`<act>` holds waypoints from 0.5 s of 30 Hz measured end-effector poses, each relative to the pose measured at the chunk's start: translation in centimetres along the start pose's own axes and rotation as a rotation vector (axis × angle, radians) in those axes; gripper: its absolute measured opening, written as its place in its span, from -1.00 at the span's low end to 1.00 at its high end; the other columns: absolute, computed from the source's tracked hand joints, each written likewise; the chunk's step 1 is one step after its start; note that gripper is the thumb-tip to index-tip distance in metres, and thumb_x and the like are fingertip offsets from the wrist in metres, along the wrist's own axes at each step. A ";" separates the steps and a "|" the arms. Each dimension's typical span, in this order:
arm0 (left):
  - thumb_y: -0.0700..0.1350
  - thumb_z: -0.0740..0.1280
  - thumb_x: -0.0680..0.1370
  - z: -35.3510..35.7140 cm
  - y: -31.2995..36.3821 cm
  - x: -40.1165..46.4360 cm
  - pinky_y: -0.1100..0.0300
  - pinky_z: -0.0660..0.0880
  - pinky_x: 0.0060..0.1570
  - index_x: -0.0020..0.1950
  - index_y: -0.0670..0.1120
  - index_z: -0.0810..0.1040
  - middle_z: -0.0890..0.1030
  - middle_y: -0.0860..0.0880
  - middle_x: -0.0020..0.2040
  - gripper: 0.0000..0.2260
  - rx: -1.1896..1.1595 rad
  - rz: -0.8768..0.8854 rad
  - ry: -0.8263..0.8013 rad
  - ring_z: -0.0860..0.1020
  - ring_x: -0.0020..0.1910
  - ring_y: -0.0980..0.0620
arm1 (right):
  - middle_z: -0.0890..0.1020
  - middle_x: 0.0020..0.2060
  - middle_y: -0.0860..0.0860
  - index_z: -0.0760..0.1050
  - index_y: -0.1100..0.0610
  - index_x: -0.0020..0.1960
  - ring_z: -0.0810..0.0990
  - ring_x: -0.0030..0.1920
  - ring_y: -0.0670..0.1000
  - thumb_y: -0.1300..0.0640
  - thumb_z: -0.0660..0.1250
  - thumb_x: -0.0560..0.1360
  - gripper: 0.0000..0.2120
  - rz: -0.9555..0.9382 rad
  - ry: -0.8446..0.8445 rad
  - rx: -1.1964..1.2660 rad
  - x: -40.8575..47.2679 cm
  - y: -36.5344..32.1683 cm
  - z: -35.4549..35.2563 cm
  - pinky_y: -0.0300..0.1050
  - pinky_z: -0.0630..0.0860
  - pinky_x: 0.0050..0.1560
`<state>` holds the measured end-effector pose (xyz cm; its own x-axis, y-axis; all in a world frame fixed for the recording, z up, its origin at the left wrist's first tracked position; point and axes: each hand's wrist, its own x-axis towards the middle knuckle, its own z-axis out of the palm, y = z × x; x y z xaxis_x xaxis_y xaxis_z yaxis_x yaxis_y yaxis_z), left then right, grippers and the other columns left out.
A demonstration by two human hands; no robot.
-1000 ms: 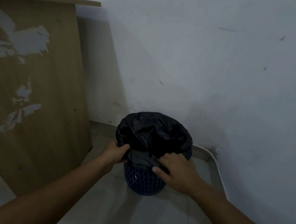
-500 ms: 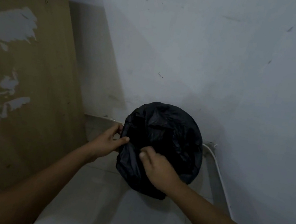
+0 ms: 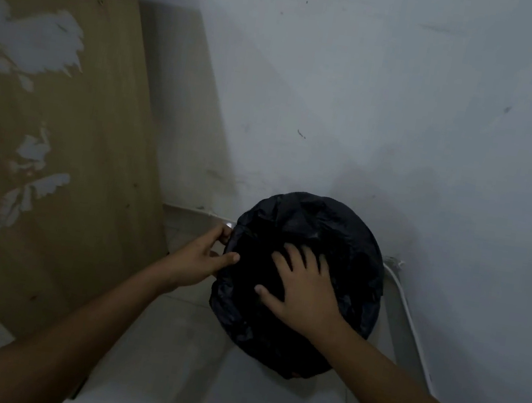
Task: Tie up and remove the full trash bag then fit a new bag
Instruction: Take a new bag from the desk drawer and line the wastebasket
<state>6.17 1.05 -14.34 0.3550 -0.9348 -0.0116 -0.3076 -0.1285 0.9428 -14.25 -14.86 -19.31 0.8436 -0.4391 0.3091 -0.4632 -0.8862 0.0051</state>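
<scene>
Black trash bag (image 3: 301, 275) now drapes fully over its bin by the wall; the blue basket seen a second ago is covered. Right hand (image 3: 304, 291) has moved from the near rim onto the bag's middle, fingers spread flat. Left hand (image 3: 202, 261) pinches the bag's left edge. Likely a fresh bag being pressed in.

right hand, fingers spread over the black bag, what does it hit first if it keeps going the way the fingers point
The right hand probably meets only more of the crinkled black plastic trash bag it lies over, then likely the grey wall behind; depth is unclear.
</scene>
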 end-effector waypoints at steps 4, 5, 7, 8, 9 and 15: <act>-0.10 0.36 0.69 0.0 0.0 0.0 -0.22 0.60 -0.02 0.19 -0.02 0.46 0.48 0.05 0.13 -0.88 0.093 0.075 -0.088 0.61 -0.05 -0.36 | -0.35 0.69 0.15 -0.33 -0.20 0.71 -0.36 0.65 0.41 -0.73 0.02 0.34 0.15 0.161 -0.399 -0.119 2.4 1.5 2.6 0.63 -0.30 0.49; -0.08 0.35 0.70 0.1 0.0 0.1 -0.12 0.60 -0.10 0.21 0.01 0.46 0.49 0.11 0.11 -0.88 0.132 0.098 -0.090 0.62 -0.13 -0.26 | -0.41 0.67 0.15 -0.38 -0.20 0.70 -0.41 0.64 0.40 -0.75 0.03 0.32 0.19 0.177 -0.420 -0.130 2.8 1.9 3.3 0.64 -0.33 0.48; -0.05 0.32 0.71 0.1 -0.1 0.4 0.17 0.54 -0.25 0.22 0.05 0.46 0.51 0.20 0.08 -0.89 0.191 0.130 -0.066 0.59 -0.27 0.04 | -0.42 0.67 0.14 -0.38 -0.21 0.70 -0.41 0.65 0.37 -0.76 0.04 0.30 0.21 0.184 -0.436 -0.126 3.1 2.4 3.8 0.63 -0.32 0.49; -0.05 0.31 0.71 0.2 -0.1 0.6 0.26 0.51 -0.27 0.23 0.06 0.46 0.51 0.22 0.08 -0.89 0.203 0.132 -0.050 0.56 -0.31 0.12 | -0.39 0.69 0.12 -0.35 -0.22 0.70 -0.38 0.66 0.36 -0.75 0.04 0.30 0.20 0.172 -0.427 -0.110 3.0 2.6 3.9 0.61 -0.30 0.51; -0.05 0.30 0.72 0.1 -0.2 0.7 0.30 0.49 -0.27 0.24 0.08 0.46 0.51 0.24 0.08 -0.88 0.209 0.128 -0.035 0.55 -0.32 0.16 | -0.34 0.70 0.10 -0.31 -0.22 0.71 -0.33 0.68 0.33 -0.74 0.05 0.31 0.18 0.158 -0.408 -0.089 2.9 2.7 3.9 0.59 -0.26 0.54; -0.05 0.30 0.72 -0.6 -0.3 1.2 0.16 0.58 -0.17 0.31 0.11 0.45 0.52 0.22 0.11 -0.82 0.145 0.072 -0.028 0.63 -0.20 -0.04 | 0.54 0.36 0.17 0.40 0.02 0.53 0.54 0.29 0.28 -0.41 0.20 0.58 -0.30 -0.074 0.044 -0.093 1.8 2.4 2.0 0.26 0.43 0.26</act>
<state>7.25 0.22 -14.46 0.3028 -0.9521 0.0432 -0.4564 -0.1051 0.8835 -13.35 -18.08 -20.61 0.8645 -0.3648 0.3457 -0.4253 -0.8975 0.1167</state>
